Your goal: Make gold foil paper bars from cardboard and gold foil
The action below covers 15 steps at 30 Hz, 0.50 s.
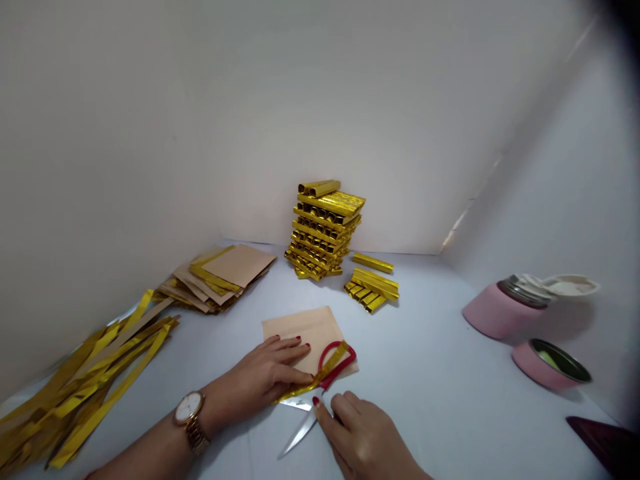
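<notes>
My left hand (267, 373) lies flat with fingers spread on a brown paper sheet (300, 323) at the front middle, its index finger and thumb by a narrow gold strip (327, 365). The strip runs over the handles of red-handled scissors (345, 363), whose blades are parted and point toward the front left. My right hand (363, 433) is just right of the blades, its thumb stretched to them near the pivot and its other fingers curled. Whether it grips anything is hidden.
Stacked gold tubes (325, 230) stand at the back, with a smaller pile (373, 287) to their right. Brown and gold sheets (240, 267) and long gold strips (95, 380) lie left. A pink jar (493, 310) and pink cup (543, 367) are right.
</notes>
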Each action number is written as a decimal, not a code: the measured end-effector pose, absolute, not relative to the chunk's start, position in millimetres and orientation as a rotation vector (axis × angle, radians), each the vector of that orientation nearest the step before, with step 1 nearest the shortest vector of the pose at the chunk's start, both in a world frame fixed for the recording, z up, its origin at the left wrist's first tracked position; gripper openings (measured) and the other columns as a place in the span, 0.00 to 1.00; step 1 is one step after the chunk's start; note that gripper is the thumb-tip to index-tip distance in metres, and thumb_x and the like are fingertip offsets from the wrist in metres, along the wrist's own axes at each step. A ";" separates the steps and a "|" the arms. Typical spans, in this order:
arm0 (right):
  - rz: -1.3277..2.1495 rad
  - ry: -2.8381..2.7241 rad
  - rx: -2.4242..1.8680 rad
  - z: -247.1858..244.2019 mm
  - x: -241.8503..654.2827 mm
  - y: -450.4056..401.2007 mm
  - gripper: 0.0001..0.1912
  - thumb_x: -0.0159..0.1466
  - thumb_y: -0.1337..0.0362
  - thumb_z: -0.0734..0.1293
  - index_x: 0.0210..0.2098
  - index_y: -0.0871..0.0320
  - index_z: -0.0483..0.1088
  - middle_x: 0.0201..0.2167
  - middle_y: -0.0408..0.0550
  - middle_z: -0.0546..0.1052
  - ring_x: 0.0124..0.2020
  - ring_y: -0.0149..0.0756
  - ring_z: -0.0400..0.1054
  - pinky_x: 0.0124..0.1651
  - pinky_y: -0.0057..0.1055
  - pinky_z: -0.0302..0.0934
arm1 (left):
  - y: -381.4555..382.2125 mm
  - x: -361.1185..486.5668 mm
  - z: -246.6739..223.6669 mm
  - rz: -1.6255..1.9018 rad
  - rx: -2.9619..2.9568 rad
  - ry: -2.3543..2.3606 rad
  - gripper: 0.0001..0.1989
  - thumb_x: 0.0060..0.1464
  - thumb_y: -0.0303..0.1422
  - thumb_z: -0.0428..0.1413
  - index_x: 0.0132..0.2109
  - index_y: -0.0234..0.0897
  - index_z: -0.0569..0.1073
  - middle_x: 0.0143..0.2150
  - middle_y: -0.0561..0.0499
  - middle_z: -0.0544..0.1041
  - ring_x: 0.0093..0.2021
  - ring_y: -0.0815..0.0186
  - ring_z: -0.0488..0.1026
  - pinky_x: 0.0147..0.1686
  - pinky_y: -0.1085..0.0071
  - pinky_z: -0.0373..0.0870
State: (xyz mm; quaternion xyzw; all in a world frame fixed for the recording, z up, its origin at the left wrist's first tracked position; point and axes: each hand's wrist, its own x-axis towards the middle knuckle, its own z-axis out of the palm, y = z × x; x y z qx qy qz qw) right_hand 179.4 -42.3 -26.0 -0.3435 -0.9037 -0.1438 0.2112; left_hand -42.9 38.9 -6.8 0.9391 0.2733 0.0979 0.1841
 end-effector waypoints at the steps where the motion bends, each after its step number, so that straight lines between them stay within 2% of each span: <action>1: -0.401 -2.507 -0.950 -25.5 177.0 -41.5 0.17 0.56 0.77 0.58 0.44 0.65 0.68 0.23 0.48 0.72 0.21 0.36 0.66 0.21 0.29 0.56 | 38.7 -42.6 -5.8 0.265 2.648 0.771 0.17 0.64 0.30 0.50 0.56 0.55 0.70 0.63 0.50 0.63 0.64 0.55 0.56 0.59 0.52 0.55; 15: -0.435 -2.459 -0.913 -24.4 168.8 -40.5 0.16 0.59 0.77 0.55 0.42 0.66 0.69 0.21 0.47 0.71 0.19 0.36 0.65 0.18 0.30 0.53 | 39.4 -44.0 -8.1 0.264 2.645 0.777 0.18 0.63 0.29 0.50 0.56 0.57 0.69 0.64 0.52 0.62 0.64 0.55 0.56 0.59 0.51 0.54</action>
